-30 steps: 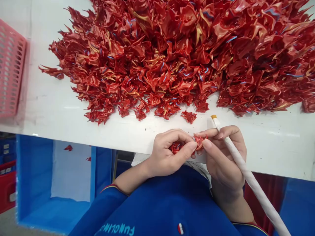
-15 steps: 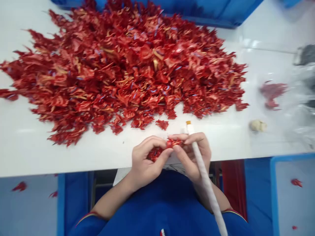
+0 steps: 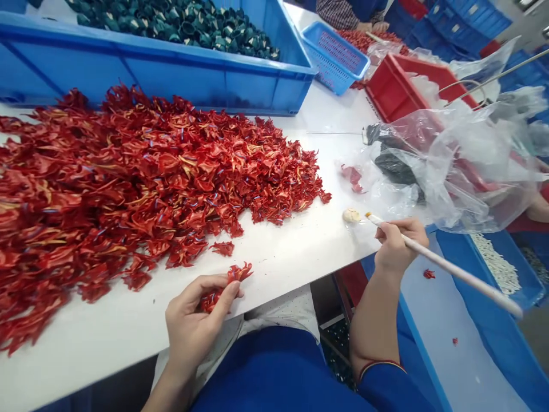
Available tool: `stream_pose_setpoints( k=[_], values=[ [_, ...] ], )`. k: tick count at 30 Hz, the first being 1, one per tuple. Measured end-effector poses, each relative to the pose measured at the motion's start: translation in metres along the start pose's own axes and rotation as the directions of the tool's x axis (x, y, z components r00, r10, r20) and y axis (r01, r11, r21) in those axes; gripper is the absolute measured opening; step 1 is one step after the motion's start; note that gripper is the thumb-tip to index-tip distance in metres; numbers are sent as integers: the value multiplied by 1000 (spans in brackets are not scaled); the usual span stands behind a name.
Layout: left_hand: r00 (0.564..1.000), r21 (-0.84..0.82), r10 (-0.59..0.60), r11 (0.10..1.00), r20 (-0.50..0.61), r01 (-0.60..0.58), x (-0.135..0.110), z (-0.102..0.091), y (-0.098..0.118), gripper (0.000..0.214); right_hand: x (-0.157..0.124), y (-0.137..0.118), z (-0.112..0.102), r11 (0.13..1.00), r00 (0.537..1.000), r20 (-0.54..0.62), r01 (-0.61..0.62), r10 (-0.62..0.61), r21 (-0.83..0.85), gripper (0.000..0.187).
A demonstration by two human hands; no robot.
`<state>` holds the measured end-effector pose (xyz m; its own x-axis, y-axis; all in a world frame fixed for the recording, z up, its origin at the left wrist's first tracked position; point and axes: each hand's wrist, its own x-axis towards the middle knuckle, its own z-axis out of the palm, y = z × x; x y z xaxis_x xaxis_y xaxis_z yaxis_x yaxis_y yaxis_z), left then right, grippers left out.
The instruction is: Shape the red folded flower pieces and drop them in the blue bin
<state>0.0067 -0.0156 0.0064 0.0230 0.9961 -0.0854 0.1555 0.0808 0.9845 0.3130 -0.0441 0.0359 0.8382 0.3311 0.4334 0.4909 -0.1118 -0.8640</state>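
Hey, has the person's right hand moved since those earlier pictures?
Yes, the right hand has moved rightward, away from the red petal pile, and is now near the pale lump on the table.

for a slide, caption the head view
Left hand holds a crumpled red piece; right hand grips a long white stick

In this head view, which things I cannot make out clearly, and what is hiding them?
All in the head view:
- Middle of the shiny red folded piece: covered by the fingers of the left hand.
- Grip section of the white rod: hidden inside the right hand.
- Dark things in the plastic bag: blurred by the film.
- Co-worker: cut off by the top edge.
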Motion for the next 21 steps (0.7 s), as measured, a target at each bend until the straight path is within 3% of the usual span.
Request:
stream_pose_setpoints(
  k=[3,9,14,21],
  values=[
    [1000,1,-22,1000,-2,22,1,0,-1,14,25,12,-2,980,990,103,-71,91,-187,16],
    [999,-11,-40,999,0,40,3,-1,-1,18,40,21,13,934,937,272,-121,219,-335,22],
    [999,-21,-33,999,1,33,2,0,1,17,42,21,18,906,919,299,-122,257,-404,24],
    [998,-54,-63,997,-11,63,-1,3,6,18,49,17,8,883,903,316,-126,291,-452,20]
  ],
)
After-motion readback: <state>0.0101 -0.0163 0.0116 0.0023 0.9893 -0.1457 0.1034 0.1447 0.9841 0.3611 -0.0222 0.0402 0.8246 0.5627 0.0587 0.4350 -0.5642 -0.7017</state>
